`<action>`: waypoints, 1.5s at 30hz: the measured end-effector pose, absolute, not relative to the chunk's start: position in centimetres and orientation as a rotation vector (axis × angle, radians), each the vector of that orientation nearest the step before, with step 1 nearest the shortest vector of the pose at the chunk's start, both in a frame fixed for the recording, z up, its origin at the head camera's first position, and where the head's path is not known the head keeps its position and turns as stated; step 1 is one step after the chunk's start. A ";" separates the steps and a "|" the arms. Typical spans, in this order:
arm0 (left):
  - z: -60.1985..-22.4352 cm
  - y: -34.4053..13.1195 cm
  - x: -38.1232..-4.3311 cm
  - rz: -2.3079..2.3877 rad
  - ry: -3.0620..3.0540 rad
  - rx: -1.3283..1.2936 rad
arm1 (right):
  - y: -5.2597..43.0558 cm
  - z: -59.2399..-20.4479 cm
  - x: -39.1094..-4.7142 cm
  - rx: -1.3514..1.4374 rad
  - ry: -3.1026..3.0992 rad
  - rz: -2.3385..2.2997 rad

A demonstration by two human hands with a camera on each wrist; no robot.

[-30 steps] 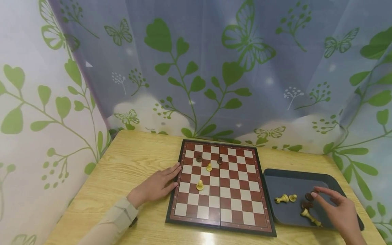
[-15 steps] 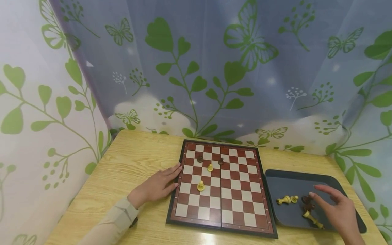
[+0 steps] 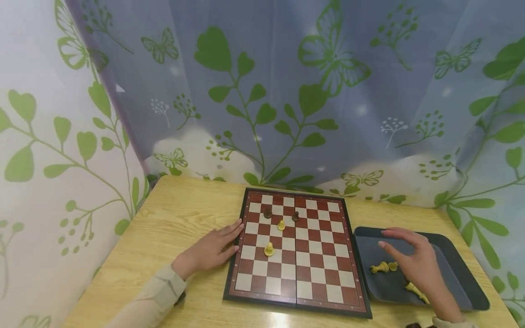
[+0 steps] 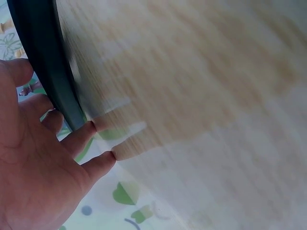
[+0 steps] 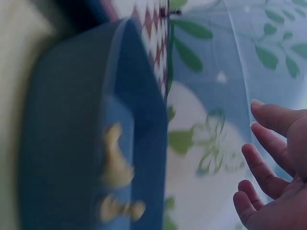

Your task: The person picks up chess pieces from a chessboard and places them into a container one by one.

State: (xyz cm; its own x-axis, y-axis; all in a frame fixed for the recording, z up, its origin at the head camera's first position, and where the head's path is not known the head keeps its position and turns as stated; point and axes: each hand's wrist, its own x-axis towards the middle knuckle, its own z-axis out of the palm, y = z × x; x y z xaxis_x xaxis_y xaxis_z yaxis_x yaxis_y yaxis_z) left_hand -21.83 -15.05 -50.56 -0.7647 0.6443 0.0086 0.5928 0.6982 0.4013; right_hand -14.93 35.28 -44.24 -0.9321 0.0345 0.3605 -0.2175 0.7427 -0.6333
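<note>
My left hand (image 3: 210, 250) lies beside the chessboard (image 3: 321, 259), its extended fingertips touching the board's left edge. In the left wrist view, the fingers of that hand are spread against the dark side of the board. Two dark chess pieces (image 3: 268, 213) and two cream pawns (image 3: 269, 249) stand on the board's left half. Over the grey tray (image 3: 471, 291), my right hand (image 3: 420, 264) hovers with thumb and fingers apart and nothing between them. A cream chess piece (image 3: 380, 268) lies in the tray near a cream pawn (image 3: 393, 266). Another cream piece (image 3: 417, 292) is partly covered by the hand.
The tray stands close against the board's right edge on a wooden table (image 3: 176, 205). A patterned curtain (image 3: 279, 114) hangs right behind the table and along both sides. Small dark objects (image 3: 413, 325) show at the bottom edge near the right wrist.
My right hand let go of a dark chess piece in the tray, then moved left and slightly up above it, now hiding the dark pieces. The left hand stayed in place.
</note>
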 end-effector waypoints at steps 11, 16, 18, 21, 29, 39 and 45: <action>-50.8 -15.0 -21.8 0.582 2.782 1.017 | 27.7 -42.6 -18.1 0.433 -2.602 1.126; -50.7 -15.1 -21.7 0.576 2.784 1.017 | 23.8 -43.1 -19.0 0.551 -2.607 1.176; -50.7 -15.2 -21.8 0.574 2.783 1.014 | 22.2 -43.4 -19.2 0.596 -2.623 1.197; -50.8 -15.2 -21.8 0.572 2.783 1.008 | 20.0 -43.9 -19.2 0.659 -2.678 1.215; -50.6 -15.2 -21.7 0.584 2.781 1.024 | 16.7 -45.2 -19.5 0.738 -2.836 1.315; -50.7 -15.2 -21.7 0.575 2.787 1.009 | 15.0 -47.0 -19.8 0.835 -2.899 1.322; -50.5 -15.3 -21.7 0.587 2.789 1.018 | 14.8 -47.1 -19.8 0.865 -2.907 1.325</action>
